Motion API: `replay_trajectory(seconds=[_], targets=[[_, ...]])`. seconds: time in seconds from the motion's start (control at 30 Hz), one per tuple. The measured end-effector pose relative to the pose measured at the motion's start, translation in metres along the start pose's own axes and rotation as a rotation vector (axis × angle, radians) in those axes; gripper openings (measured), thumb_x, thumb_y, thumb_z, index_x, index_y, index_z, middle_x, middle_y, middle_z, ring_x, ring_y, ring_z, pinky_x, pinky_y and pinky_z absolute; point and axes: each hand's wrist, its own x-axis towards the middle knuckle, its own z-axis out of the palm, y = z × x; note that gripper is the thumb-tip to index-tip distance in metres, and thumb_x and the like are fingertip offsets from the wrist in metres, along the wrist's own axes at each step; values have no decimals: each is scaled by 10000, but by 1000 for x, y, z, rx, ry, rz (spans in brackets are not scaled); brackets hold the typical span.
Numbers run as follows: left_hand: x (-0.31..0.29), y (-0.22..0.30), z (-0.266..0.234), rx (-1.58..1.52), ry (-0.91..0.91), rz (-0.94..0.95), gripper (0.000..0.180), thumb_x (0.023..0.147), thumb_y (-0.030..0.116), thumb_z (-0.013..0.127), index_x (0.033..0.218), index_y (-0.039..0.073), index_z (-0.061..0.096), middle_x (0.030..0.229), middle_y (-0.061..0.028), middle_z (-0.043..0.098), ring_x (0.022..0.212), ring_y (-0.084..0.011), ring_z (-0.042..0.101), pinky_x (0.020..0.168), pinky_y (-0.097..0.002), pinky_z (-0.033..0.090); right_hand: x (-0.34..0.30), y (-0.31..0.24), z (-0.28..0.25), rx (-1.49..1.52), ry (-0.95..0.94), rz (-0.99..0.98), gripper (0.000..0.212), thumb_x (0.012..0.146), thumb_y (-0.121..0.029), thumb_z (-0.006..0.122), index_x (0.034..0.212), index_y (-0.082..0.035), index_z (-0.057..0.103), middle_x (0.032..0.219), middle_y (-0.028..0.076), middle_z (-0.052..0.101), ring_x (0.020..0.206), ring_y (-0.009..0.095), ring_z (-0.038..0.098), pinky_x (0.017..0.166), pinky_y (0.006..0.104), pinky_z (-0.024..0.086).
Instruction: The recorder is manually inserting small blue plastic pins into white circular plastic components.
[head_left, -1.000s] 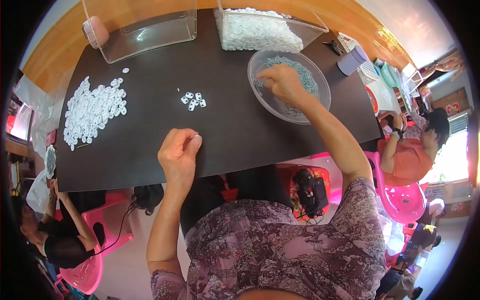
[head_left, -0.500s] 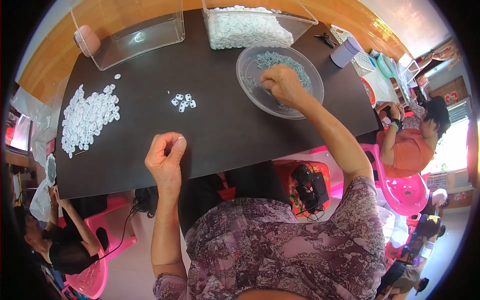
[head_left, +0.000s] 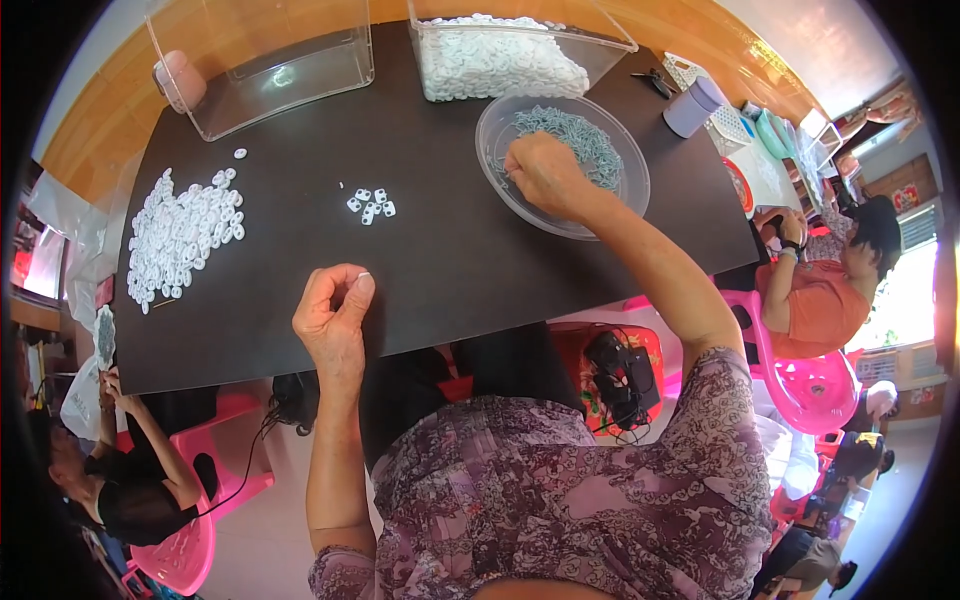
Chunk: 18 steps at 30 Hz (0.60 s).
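My right hand point(head_left: 548, 172) is over a round clear plastic bowl point(head_left: 636, 205) with its fingers curled together. A heap of small grey-blue screws point(head_left: 578, 135) lies in the bowl, mostly on its far side. What the right fingers pinch, if anything, is hidden. My left hand point(head_left: 335, 308) hovers above the table's near edge, curled, thumb pressed against the forefinger. A whitish spot shows at the thumb tip, too small to name. Between the hands and farther off lies a small group of white plastic pieces point(head_left: 370, 206). A larger pile of white oval pieces point(head_left: 180, 235) spreads at the left.
Along the back of the dark table point(head_left: 440, 270) stand a clear bin point(head_left: 300, 95) and another filled with white pieces point(head_left: 500, 62). A lavender cup point(head_left: 692, 108) and black pliers-like tool point(head_left: 655, 82) sit at the right back. People sit on pink chairs at both sides.
My right hand has shifted slightly left within the bowl, toward its rim. The left hand keeps its closed pose, and the white pieces lie as before.
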Motion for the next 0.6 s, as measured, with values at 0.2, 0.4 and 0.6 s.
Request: replay_trajectory(seconds=[0.2, 0.4, 0.6], targets=[[0, 1, -1, -19, -3, -26, 91, 816, 89, 661, 832, 10, 618, 750, 42, 533, 692, -40, 461, 647, -172, 371, -5, 0, -2, -9, 80, -47, 90, 718, -15, 600, 800, -48, 582, 798, 119, 581, 818, 325, 534, 729, 406, 430], [0, 1, -1, -13, 0, -26, 87, 816, 86, 660, 834, 12, 619, 742, 42, 532, 693, -42, 462, 648, -177, 371, -6, -3, -8, 66, 57, -8, 51, 719, -28, 607, 757, -62, 601, 772, 118, 584, 784, 316, 536, 718, 409, 429], [0, 2, 2, -36, 21, -16, 74, 791, 48, 668, 792, -6, 617, 721, 31, 491, 656, -52, 439, 605, -186, 366, -4, 8, -1, 21, -14, -19, 47, 723, -74, 595, 724, -33, 573, 702, 130, 571, 747, 324, 544, 695, 416, 431]])
